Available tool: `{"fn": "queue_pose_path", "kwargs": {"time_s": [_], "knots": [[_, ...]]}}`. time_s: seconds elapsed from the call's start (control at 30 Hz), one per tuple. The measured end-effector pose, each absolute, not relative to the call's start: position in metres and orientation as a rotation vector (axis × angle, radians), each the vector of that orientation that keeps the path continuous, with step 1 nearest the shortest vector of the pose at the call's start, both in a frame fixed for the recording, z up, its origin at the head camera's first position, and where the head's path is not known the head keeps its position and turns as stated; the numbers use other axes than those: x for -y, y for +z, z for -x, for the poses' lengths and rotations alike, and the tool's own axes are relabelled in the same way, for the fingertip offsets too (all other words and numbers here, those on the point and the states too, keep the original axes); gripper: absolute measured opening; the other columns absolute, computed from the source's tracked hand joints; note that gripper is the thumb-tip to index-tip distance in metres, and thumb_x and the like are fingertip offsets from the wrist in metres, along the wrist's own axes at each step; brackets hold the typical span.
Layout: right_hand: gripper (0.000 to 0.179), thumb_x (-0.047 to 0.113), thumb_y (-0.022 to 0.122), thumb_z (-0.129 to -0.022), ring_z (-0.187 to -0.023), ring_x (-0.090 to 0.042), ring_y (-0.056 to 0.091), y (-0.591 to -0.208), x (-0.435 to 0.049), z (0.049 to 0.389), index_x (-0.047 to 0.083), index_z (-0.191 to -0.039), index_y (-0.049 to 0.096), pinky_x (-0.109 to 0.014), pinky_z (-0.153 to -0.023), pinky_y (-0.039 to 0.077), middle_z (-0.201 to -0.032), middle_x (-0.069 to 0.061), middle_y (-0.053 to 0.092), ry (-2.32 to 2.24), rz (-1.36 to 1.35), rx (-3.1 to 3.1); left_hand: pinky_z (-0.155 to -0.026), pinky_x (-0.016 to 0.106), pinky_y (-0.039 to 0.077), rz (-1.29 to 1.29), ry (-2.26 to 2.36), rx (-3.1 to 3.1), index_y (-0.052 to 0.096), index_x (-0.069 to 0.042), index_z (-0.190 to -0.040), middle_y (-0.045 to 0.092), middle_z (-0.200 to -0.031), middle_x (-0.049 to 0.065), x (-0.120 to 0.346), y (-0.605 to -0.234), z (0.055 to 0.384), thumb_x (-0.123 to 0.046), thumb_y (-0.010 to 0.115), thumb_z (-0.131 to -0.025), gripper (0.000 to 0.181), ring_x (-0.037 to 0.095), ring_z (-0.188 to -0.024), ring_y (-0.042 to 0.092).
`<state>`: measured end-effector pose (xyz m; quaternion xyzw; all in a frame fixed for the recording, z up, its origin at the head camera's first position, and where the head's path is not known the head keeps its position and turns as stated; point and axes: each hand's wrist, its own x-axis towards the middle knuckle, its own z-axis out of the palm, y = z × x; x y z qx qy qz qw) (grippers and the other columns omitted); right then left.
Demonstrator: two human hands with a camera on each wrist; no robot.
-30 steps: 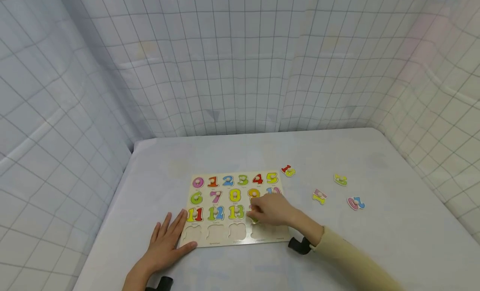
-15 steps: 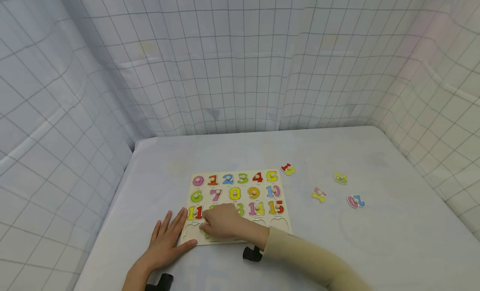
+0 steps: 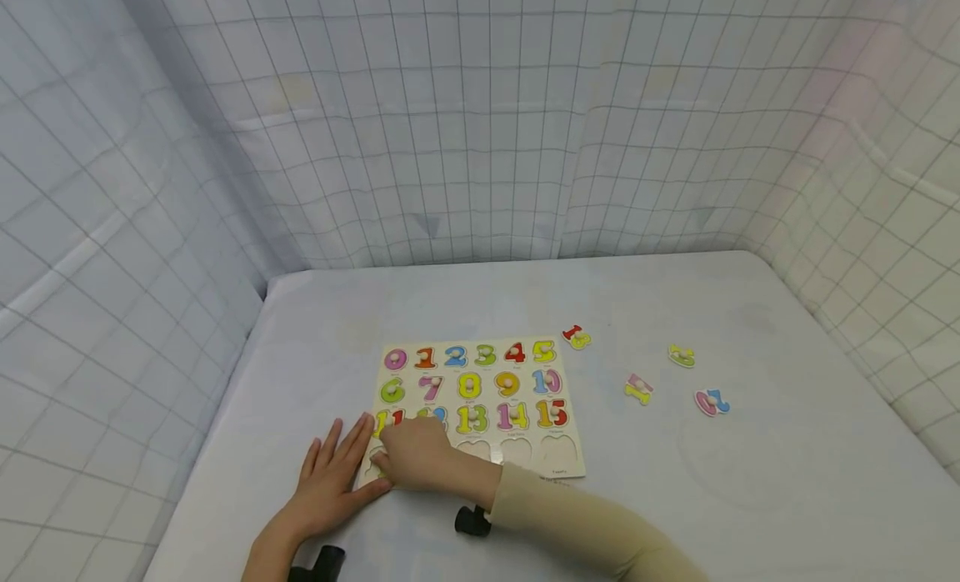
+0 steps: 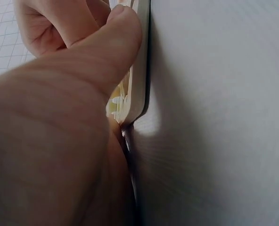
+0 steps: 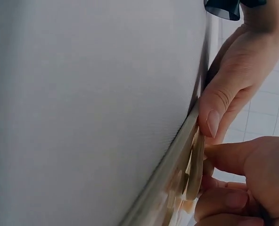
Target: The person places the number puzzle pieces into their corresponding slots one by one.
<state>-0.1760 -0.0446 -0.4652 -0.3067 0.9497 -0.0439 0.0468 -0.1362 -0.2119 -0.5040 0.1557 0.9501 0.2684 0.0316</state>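
A wooden number puzzle board lies on the table, its upper three rows filled with colourful knobbed numbers. My right hand is over the left end of the bottom row, pinching a puzzle piece between thumb and fingers. In the right wrist view the piece stands tilted close over the board; its number is hidden by the hand in the head view. My left hand rests palm down with straight, spread fingers at the board's left edge, thumb on its lower left corner.
Several loose number pieces lie right of the board: a red-and-yellow one, a pink-and-yellow one, a green-and-yellow one and a pink-and-blue one. Cut-out recesses show in the bottom row. White gridded curtains surround the table.
My right hand has travelled left from the third row's right part to the bottom row's left end, uncovering the 14 and 15. My left hand has stayed put.
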Motion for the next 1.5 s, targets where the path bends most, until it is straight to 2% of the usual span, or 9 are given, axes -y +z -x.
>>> {"fn": "queue_pose_path", "kwargs": {"time_s": [0.27,0.5,0.67,0.93,1.2,1.5], "knots": [[0.035,0.048,0.055,-0.093,-0.053,-0.008,0.045,-0.466,0.044,0.177,0.016,-0.092,0.069,-0.023,-0.048,0.036,-0.064,0.006,0.057,-0.200,0.894,-2.898,-0.108,0.052,-0.012,-0.454,0.773,-2.924,0.018,-0.016,-0.153,0.024,-0.153,0.014,0.211,-0.501,0.140,-0.062,0.058,-0.083,0.093,0.034,-0.142,-0.003],[0.035,0.048,0.057,-0.092,-0.052,-0.008,0.046,-0.468,0.045,0.179,0.016,-0.087,0.069,-0.023,-0.046,0.036,-0.061,0.006,0.056,-0.188,0.903,-2.927,-0.106,0.058,-0.007,-0.493,0.837,-2.951,0.025,-0.012,-0.152,0.028,-0.152,0.015,0.208,-0.500,0.139,-0.057,0.062,-0.083,0.090,0.038,-0.141,0.001],[0.037,0.049,0.058,-0.091,-0.049,-0.008,0.044,-0.467,0.046,0.178,0.016,-0.081,0.069,-0.023,-0.042,0.036,-0.057,0.006,0.052,-0.126,0.891,-2.909,-0.107,0.058,-0.006,-0.474,0.816,-2.935,0.026,-0.010,-0.151,0.028,-0.152,0.016,0.206,-0.498,0.137,-0.059,0.062,-0.082,0.092,0.039,-0.141,0.002],[0.040,0.050,0.056,-0.092,-0.052,-0.010,0.046,-0.463,0.050,0.180,0.016,-0.078,0.069,-0.026,-0.046,0.039,-0.061,0.005,0.055,-0.120,0.873,-2.829,-0.106,0.060,-0.004,-0.440,0.794,-2.935,0.026,-0.008,-0.151,0.027,-0.152,0.015,0.207,-0.496,0.136,-0.059,0.063,-0.082,0.093,0.040,-0.140,0.003],[0.042,0.051,0.057,-0.091,-0.053,-0.011,0.046,-0.457,0.051,0.178,0.014,-0.076,0.069,-0.025,-0.048,0.038,-0.061,0.003,0.054,-0.119,0.812,-2.798,-0.107,0.058,-0.007,-0.420,0.777,-2.917,0.023,-0.010,-0.152,0.025,-0.153,0.015,0.206,-0.497,0.138,-0.061,0.062,-0.081,0.095,0.039,-0.141,0.000],[0.039,0.051,0.058,-0.091,-0.056,-0.012,0.047,-0.461,0.057,0.182,0.015,-0.080,0.070,-0.025,-0.051,0.039,-0.063,0.004,0.053,-0.123,0.792,-2.747,-0.106,0.060,-0.007,-0.381,0.736,-2.894,0.021,-0.009,-0.152,0.022,-0.154,0.014,0.208,-0.493,0.135,-0.063,0.060,-0.081,0.097,0.040,-0.141,-0.001]]}}
